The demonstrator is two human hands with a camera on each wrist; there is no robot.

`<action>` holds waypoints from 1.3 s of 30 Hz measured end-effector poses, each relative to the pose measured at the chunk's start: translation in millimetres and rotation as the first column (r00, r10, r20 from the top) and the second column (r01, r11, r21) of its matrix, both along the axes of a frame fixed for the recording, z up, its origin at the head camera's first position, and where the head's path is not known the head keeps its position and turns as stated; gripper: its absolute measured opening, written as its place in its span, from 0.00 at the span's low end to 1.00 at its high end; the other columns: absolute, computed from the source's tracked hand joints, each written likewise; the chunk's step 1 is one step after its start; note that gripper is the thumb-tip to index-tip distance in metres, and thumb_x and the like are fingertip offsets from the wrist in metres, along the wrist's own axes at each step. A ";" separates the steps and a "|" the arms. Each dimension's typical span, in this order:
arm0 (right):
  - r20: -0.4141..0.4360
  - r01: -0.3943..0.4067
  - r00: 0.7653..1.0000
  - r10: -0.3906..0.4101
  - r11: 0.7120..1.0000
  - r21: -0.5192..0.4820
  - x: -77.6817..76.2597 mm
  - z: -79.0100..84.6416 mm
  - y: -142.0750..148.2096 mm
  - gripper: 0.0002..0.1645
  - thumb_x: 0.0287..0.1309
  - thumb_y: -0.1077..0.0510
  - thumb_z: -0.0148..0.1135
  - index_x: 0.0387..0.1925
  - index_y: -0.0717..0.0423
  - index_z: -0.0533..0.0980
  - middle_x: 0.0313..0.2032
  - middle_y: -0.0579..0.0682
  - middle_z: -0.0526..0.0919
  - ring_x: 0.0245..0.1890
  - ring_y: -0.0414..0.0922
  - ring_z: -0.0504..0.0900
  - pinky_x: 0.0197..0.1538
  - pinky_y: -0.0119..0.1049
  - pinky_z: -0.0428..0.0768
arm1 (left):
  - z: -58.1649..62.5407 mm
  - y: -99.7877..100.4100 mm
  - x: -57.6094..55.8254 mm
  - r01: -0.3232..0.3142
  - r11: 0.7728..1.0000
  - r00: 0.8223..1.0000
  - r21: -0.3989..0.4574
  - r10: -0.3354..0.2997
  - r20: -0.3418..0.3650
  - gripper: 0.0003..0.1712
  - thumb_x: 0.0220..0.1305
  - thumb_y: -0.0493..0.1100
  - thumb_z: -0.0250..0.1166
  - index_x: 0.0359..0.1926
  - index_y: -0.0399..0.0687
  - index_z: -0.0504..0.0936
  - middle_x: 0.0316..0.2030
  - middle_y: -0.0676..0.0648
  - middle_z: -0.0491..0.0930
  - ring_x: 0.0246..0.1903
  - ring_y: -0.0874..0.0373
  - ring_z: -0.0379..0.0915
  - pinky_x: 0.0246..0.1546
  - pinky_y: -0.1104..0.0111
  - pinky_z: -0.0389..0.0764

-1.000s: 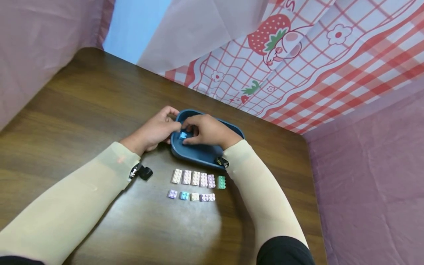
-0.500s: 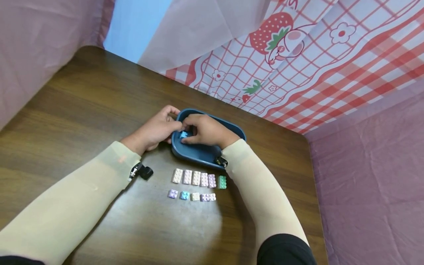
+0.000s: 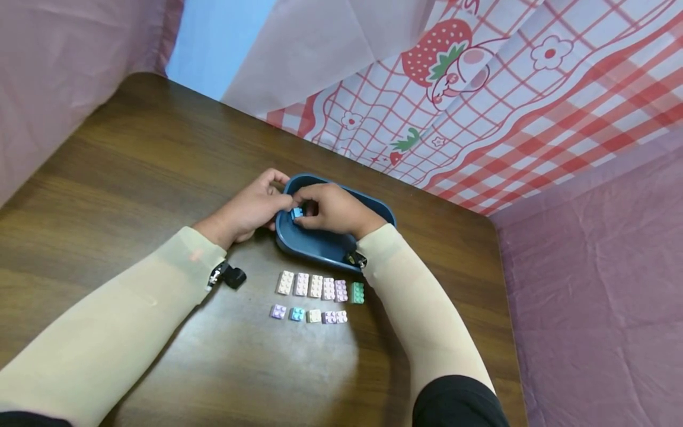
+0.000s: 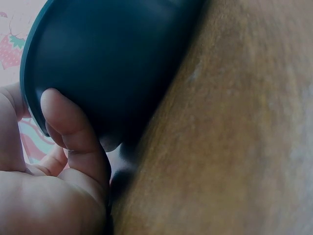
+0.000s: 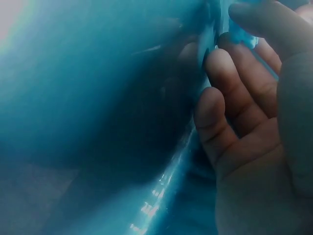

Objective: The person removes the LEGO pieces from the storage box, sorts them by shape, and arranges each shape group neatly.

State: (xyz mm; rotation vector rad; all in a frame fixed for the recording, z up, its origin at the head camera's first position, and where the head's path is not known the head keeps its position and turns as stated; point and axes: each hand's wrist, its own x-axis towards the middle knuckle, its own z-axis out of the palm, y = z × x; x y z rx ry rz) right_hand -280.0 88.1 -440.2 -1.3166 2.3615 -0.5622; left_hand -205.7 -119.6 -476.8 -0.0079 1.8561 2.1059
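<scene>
A dark blue tray [image 3: 309, 242] sits on the wooden table, its outer wall [image 4: 107, 63] filling the top of the left wrist view. My left hand [image 3: 251, 210] grips its left end, with fingers on both sides of the rim. Inside the tray, my right hand [image 3: 338, 210] pinches a small light blue toy brick [image 3: 296, 213] between thumb and fingers. In the right wrist view that brick [image 5: 239, 37] shows beside the thumb, partly covered by the fingers. The right hand hides part of the tray floor.
In front of the tray lie two rows of building bricks: longer ones, mostly pale [image 3: 316, 286] with a green brick [image 3: 357, 293] at the right end, and smaller ones including a blue brick [image 3: 297, 314]. A strawberry-print cloth [image 3: 384, 124] hangs behind; a pink cloth [image 3: 592, 284] hangs at right.
The right thumb and fingers have drawn together on the light blue brick, and it has shifted slightly toward the tray's far side. The left hand stays at the rim.
</scene>
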 end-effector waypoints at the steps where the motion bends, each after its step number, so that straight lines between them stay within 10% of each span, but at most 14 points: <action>1: 0.005 0.000 1.000 0.000 1.000 -0.004 0.1 0.4 0.2 0.11 0.66 0.51 0.71 0.49 0.42 0.83 0.36 0.39 0.83 0.31 0.37 0.80 0.36 0.33 0.82 | 0.2 0.2 -0.1 0.000 1.000 1.000 -0.003 0.000 0.001 0.24 0.69 0.39 0.62 0.62 0.54 0.65 0.36 0.42 0.77 0.19 0.59 0.71 0.18 0.72 0.75; 39: -0.097 -0.065 0.993 0.064 0.998 -0.004 3.5 19.6 7.0 0.17 0.66 0.55 0.65 0.54 0.46 0.86 0.44 0.40 0.79 0.36 0.40 0.76 0.40 0.31 0.78 | 3.6 1.3 -0.3 0.002 0.997 1.000 -0.078 0.000 0.022 0.28 0.66 0.39 0.61 0.65 0.54 0.64 0.38 0.43 0.77 0.23 0.57 0.72 0.20 0.71 0.77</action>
